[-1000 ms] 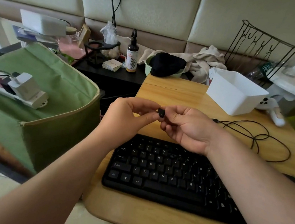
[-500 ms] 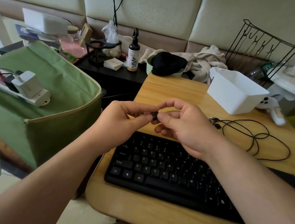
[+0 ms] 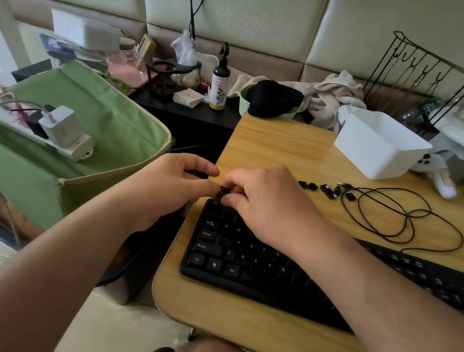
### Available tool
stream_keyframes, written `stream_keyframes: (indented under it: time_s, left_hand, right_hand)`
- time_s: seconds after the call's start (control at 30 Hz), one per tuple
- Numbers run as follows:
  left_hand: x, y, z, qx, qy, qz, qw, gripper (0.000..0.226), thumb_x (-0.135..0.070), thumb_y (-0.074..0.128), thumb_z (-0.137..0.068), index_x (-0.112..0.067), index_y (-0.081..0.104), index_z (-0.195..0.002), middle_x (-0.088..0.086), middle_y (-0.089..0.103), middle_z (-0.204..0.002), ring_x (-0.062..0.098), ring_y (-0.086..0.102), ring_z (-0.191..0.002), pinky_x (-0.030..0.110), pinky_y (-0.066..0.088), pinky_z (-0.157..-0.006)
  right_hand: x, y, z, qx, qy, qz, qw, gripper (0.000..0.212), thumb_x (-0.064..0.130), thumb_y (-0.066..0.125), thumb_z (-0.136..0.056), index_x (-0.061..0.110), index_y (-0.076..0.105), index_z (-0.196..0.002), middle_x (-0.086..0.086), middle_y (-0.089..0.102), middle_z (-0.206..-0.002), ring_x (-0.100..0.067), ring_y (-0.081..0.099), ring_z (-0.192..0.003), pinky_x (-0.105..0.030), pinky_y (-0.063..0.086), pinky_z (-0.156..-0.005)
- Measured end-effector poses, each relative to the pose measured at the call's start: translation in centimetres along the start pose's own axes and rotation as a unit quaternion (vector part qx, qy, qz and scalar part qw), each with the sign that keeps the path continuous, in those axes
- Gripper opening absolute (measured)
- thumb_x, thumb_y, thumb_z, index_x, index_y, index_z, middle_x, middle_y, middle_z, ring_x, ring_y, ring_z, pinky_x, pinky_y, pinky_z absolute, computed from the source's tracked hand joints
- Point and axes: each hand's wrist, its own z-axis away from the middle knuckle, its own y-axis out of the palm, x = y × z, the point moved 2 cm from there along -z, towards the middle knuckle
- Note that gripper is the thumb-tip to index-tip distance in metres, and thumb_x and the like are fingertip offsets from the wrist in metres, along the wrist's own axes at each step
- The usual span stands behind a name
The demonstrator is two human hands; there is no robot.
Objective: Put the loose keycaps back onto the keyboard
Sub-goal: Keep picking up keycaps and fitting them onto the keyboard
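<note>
- The left hand [image 3: 166,185] and right hand [image 3: 265,205] meet over the top-left corner of the keyboard [image 3: 245,252], fingertips almost touching.
- A black keycap [image 3: 222,192] sits between them, pinched by the left thumb and forefinger and gripped from the other side by the right fingertips; both hands are closed on it.
- The keycap hangs just above the keyboard's back-left corner; whether it touches the board cannot be told.
- The keyboard lies slanted across the table [image 3: 271,151], its left end near the table's left edge, its front edge near the table's front rim.
- A row of loose keycaps [image 3: 322,187] lies on bare wood behind the right hand, just beside the cable [image 3: 399,215].
- The cable loops over the right part of the table, between the keycaps and the keyboard's far end.
- A white bin [image 3: 381,146] stands at the back right, apart from the keycaps.
- Open wood stretches from the hands back to the table's rear edge.
- Left of the table edge, past a dark gap, stands a green bag [image 3: 84,141].
</note>
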Motion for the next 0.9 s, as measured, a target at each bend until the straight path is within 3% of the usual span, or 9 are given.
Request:
stream_keyframes:
  time_s: [0.07, 0.17, 0.33, 0.47, 0.6, 0.73, 0.9]
  left_hand:
    - [0.4, -0.3, 0.4, -0.015, 0.013, -0.023, 1.0, 0.018, -0.021, 0.078, -0.091, -0.021, 0.072, -0.108, -0.003, 0.076, -0.077, 0.002, 0.063, -0.064, 0.025, 0.046, -0.067]
    - [1.7, -1.0, 0.9, -0.095, 0.047, -0.097, 0.99, 0.004, -0.028, 0.078, -0.09, -0.029, 0.076, -0.093, -0.004, 0.077, -0.083, 0.009, 0.068, -0.072, 0.029, 0.054, -0.074]
    - [3.4, -0.4, 1.7, -0.065, 0.035, -0.109, 0.991, 0.01, -0.039, 0.076, -0.091, -0.031, 0.081, -0.088, -0.005, 0.076, -0.084, 0.007, 0.069, -0.076, 0.031, 0.057, -0.077]
    - [3.8, 0.2, 1.8, -0.067, 0.035, -0.097, 0.992, 0.009, -0.037, 0.077, -0.091, -0.03, 0.082, -0.088, -0.001, 0.077, -0.082, 0.017, 0.07, -0.08, 0.035, 0.057, -0.077]
    - [4.0, 0.4, 1.8, -0.077, 0.042, -0.078, 0.993, 0.01, -0.036, 0.076, -0.092, -0.029, 0.081, -0.086, 0.0, 0.076, -0.081, 0.014, 0.066, -0.071, 0.035, 0.055, -0.07]
    - [4.3, 0.9, 2.0, -0.072, 0.048, -0.05, 0.995, 0.009, -0.032, 0.076, -0.093, -0.027, 0.081, -0.087, -0.006, 0.073, -0.071, -0.003, 0.054, -0.055, 0.016, 0.042, -0.054]
    - [4.6, 0.9, 1.9, -0.087, 0.063, -0.034, 0.994, 0.003, -0.03, 0.079, -0.091, -0.028, 0.078, -0.091, -0.001, 0.071, -0.072, 0.005, 0.054, -0.059, 0.025, 0.045, -0.059]
  right_hand:
    - [0.2, 0.1, -0.2, 0.011, 0.023, -0.02, 0.999, 0.014, 0.032, 0.073, -0.094, 0.032, 0.074, -0.108, 0.013, 0.069, -0.09, -0.005, 0.064, -0.082, -0.028, 0.055, -0.075]
    - [0.4, 0.5, -0.4, 0.054, 0.067, -0.045, 0.995, 0.012, 0.036, 0.078, -0.089, 0.033, 0.076, -0.1, 0.017, 0.067, -0.089, 0.002, 0.061, -0.08, -0.018, 0.047, -0.067]
    - [0.4, 1.7, -0.9, 0.089, 0.151, -0.116, 0.978, 0.008, 0.029, 0.085, -0.079, 0.029, 0.078, -0.082, 0.014, 0.071, -0.081, -0.004, 0.065, -0.078, -0.022, 0.047, -0.064]
    - [0.4, 2.3, -1.3, 0.09, 0.18, -0.142, 0.969, 0.011, 0.027, 0.088, -0.074, 0.027, 0.076, -0.074, 0.011, 0.071, -0.077, -0.009, 0.066, -0.077, -0.024, 0.046, -0.063]
    - [0.5, 2.3, -1.3, 0.084, 0.185, -0.129, 0.971, 0.013, 0.027, 0.088, -0.074, 0.027, 0.076, -0.072, 0.011, 0.071, -0.078, -0.009, 0.066, -0.078, -0.024, 0.046, -0.063]
    - [0.4, 2.3, -0.7, 0.061, 0.178, -0.112, 0.976, 0.01, 0.029, 0.081, -0.08, 0.029, 0.076, -0.071, 0.013, 0.071, -0.076, -0.005, 0.065, -0.076, -0.022, 0.045, -0.061]
    - [0.5, 2.6, -0.4, 0.046, 0.148, -0.058, 0.986, 0.012, 0.034, 0.075, -0.085, 0.032, 0.076, -0.073, 0.016, 0.069, -0.072, -0.003, 0.064, -0.072, -0.026, 0.053, -0.062]
